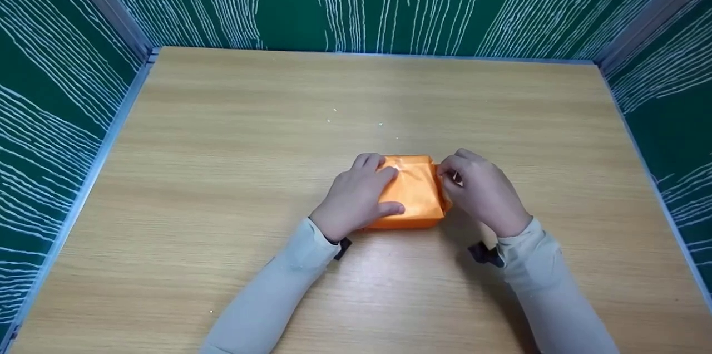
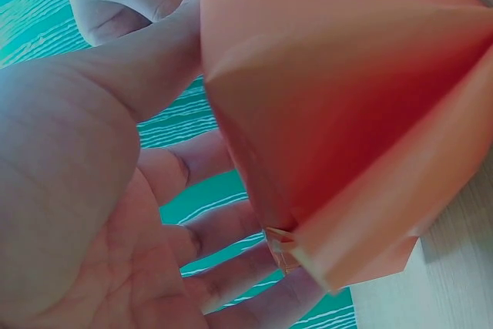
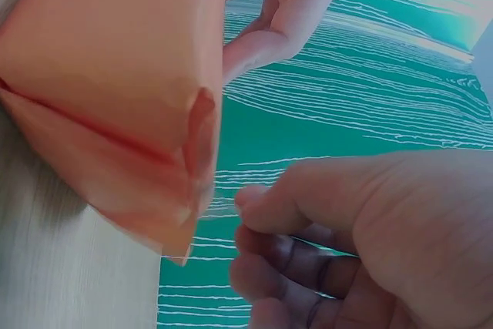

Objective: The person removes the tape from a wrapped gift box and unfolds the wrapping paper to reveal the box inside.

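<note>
An orange paper-wrapped box (image 1: 414,190) lies on the table in the head view. My left hand (image 1: 356,192) rests on its left part, fingers and thumb spread over the top. In the left wrist view the near end of the orange wrapping (image 2: 347,113) shows a folded, gaping flap. At the box's right end is my right hand (image 1: 481,190), its thumb and forefinger together and the other fingers curled. The right wrist view shows a faint strip of clear tape (image 3: 222,210) between those fingertips and the paper edge. Folded paper (image 3: 100,152) covers that end.
The wooden table (image 1: 222,120) carries a few tiny white specks beyond the box. Green panels with white streaks (image 1: 289,3) stand along the back and both sides, with blue tape (image 1: 119,120) along the table's edges.
</note>
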Available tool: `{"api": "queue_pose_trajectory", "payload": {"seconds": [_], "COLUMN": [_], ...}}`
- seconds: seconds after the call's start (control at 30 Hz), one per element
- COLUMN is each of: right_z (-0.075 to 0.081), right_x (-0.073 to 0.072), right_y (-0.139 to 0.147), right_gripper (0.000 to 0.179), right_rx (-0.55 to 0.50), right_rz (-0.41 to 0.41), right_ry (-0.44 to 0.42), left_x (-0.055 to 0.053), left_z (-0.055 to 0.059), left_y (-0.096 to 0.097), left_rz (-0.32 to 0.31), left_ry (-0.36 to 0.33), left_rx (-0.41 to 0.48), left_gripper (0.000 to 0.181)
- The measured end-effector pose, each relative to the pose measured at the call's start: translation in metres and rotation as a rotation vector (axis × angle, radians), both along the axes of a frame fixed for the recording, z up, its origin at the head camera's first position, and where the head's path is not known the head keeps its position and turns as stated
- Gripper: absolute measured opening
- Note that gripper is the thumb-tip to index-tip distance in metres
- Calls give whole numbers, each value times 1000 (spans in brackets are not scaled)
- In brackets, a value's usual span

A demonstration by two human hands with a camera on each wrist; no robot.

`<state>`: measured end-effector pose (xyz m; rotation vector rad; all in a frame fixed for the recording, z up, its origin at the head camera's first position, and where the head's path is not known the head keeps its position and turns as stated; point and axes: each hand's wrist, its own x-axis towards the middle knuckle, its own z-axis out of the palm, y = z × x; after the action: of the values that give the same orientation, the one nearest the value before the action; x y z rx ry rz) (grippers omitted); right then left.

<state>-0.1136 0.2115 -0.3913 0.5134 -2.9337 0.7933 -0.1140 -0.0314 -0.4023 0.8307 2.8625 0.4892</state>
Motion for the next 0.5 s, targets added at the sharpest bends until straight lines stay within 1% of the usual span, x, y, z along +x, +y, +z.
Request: {"api": "queue_pose_trajectory", "payload": {"seconds": [0.17,0.4,0.5], "right_z": [0,2,2], "right_x": [0,-1,-1], "right_y": [4,8,10], "right_gripper": [13,13,14], "right_rx": [0,8,9], "right_rz": [1,-6,-10], "right_ry": [10,-20,-18], "left_x": [0,-1,-2], "left_z": [0,-3,-3], "left_y": [1,1,1], "left_rz": [1,-5,-5], "left_ry": [-5,5,-7], "left_rx": [-2,9,5], "left_gripper": [66,66,67]}}
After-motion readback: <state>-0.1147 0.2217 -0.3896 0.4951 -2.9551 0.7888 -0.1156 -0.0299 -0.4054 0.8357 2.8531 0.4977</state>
